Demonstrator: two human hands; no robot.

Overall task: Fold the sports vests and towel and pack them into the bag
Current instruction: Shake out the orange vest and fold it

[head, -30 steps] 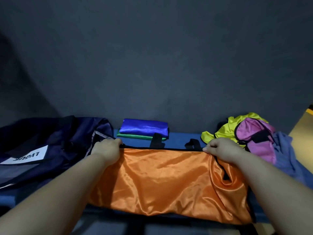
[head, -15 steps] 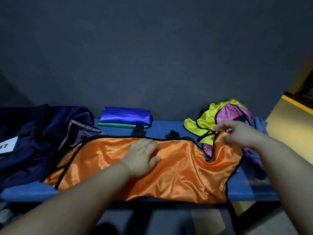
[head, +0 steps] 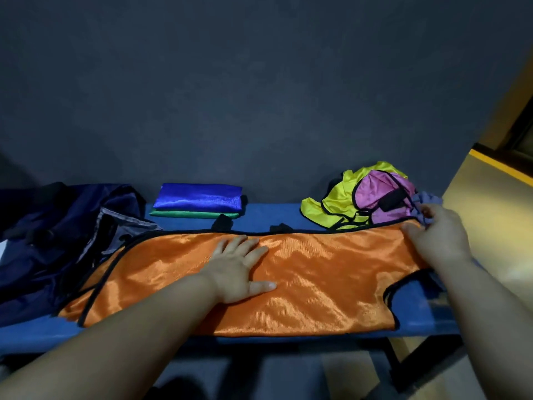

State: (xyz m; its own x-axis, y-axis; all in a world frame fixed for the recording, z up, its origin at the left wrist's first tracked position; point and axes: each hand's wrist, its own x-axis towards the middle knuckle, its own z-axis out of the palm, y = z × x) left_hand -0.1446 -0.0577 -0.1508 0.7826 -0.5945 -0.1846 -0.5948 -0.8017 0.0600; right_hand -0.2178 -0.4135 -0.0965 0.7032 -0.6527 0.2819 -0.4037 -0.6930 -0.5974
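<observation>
The dark navy fabric bag (head: pixel 57 226) slumps at the left end of the blue padded counter (head: pixel 274 215), its mouth gaping on a grey lining. Whether anything lies inside cannot be made out. The shiny orange sports vest with black trim (head: pixel 317 278) lies spread flat along the counter, its left end reaching the bag. The left hand (head: pixel 239 267) presses on its middle, fingers (head: pixel 258 252) straight and splayed. The right hand (head: pixel 438 235) pinches the vest's far right corner with curled fingers. Behind the vest, a folded blue vest (head: pixel 199 197) rests on a folded green vest (head: pixel 196 214). To the right is a crumpled heap made up of a yellow vest (head: pixel 331 203), a pink vest (head: pixel 380 192) and a grey-blue towel (head: pixel 427 199), with the towel mostly hidden.
</observation>
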